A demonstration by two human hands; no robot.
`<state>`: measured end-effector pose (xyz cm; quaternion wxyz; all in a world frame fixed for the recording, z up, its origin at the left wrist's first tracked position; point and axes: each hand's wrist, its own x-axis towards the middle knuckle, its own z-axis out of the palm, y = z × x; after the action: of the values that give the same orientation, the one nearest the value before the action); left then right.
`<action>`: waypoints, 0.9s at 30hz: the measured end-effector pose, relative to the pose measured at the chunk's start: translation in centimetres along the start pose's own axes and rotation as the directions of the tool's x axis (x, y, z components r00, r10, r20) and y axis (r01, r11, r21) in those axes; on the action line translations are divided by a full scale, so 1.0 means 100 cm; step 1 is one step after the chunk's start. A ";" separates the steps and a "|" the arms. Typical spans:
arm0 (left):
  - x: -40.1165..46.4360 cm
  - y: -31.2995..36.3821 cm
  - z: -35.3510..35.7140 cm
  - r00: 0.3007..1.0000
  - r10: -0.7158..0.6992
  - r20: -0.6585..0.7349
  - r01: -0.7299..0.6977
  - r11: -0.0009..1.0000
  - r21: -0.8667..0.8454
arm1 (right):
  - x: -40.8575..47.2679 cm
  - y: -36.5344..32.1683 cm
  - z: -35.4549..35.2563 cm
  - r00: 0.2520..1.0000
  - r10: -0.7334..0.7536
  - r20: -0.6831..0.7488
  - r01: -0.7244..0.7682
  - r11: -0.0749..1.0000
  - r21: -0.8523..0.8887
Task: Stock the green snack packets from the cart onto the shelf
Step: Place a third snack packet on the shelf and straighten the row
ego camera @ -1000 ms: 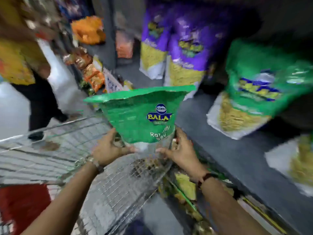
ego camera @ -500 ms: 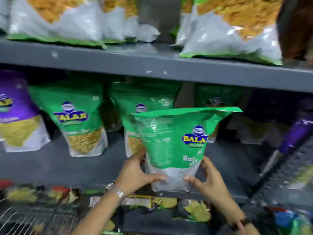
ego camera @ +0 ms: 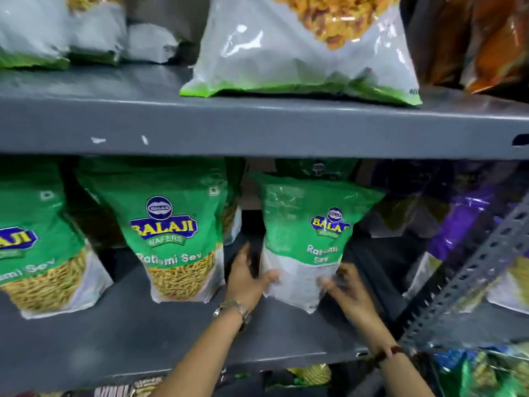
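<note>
A green plastic snack packet with a clear bottom panel and a blue-and-yellow Balaji logo (ego camera: pixel 307 239) stands upright on the grey metal shelf board (ego camera: pixel 143 336), turned slightly so its printed back panel faces left and its front faces right. Its bottom corner touches the shelf surface. The left hand (ego camera: pixel 247 277) presses against the packet's lower left edge, thumb laid across the clear panel and fingers wrapped behind it. The right hand (ego camera: pixel 347 290) is at the lower right edge, thumb on the front of the clear panel; it is motion-blurred, so how its other fingers sit cannot be told. Together the 2 hands clasp the packet from both sides. A metal wristwatch (ego camera: pixel 233 309) sits on the left wrist and a dark beaded band (ego camera: pixel 389 352) on the right.

Just to the left, a matching green Ratlami Sev packet (ego camera: pixel 174 239) stands facing forward, near but apart from the held one, and another green packet (ego camera: pixel 37 245) stands further left. Behind the held packet, another green packet top (ego camera: pixel 317 167) shows in shadow. To the right lie purple foil packets (ego camera: pixel 469 222) behind a grey perforated angle upright (ego camera: pixel 469 276). The upper grey shelf (ego camera: pixel 257 127) carries a large white-and-green bag of yellow snacks (ego camera: pixel 289 58).
</note>
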<state>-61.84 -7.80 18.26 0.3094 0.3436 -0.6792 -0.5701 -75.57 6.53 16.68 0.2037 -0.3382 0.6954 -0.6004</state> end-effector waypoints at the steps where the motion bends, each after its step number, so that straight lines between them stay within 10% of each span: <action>1: -0.003 -0.004 0.002 0.996 0.010 -0.093 -0.009 1.000 0.004 | -0.001 0.002 -0.004 0.999 0.007 -0.034 -0.005 0.999 0.048; 5: -0.026 -0.013 0.014 0.945 0.129 -0.299 -0.135 0.991 0.002 | -0.001 -0.005 -0.001 0.996 0.035 -0.082 -0.019 0.980 0.197; 11: -0.043 -0.012 0.039 0.988 0.153 -0.007 -0.153 0.988 0.000 | -0.011 -0.013 0.018 0.992 0.097 0.076 -0.114 0.959 0.260; 18: -0.018 0.003 0.024 0.989 0.119 0.087 -0.137 0.962 0.236 | -0.026 0.000 0.011 0.995 0.075 0.059 -0.087 0.971 0.223; 22: -0.001 0.003 0.006 0.952 0.087 0.294 -0.114 0.991 0.075 | -0.021 -0.001 0.001 0.998 0.008 -0.058 0.002 0.984 0.180; 27: 0.013 -0.008 -0.015 0.919 0.008 0.394 -0.047 0.995 0.089 | 0.006 -0.002 -0.009 0.977 0.020 0.212 -0.028 0.999 0.033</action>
<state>-61.28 -9.75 17.78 0.1579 0.2274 -0.7589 -0.5895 -76.54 6.74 17.12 0.2899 -0.3883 0.6630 -0.5707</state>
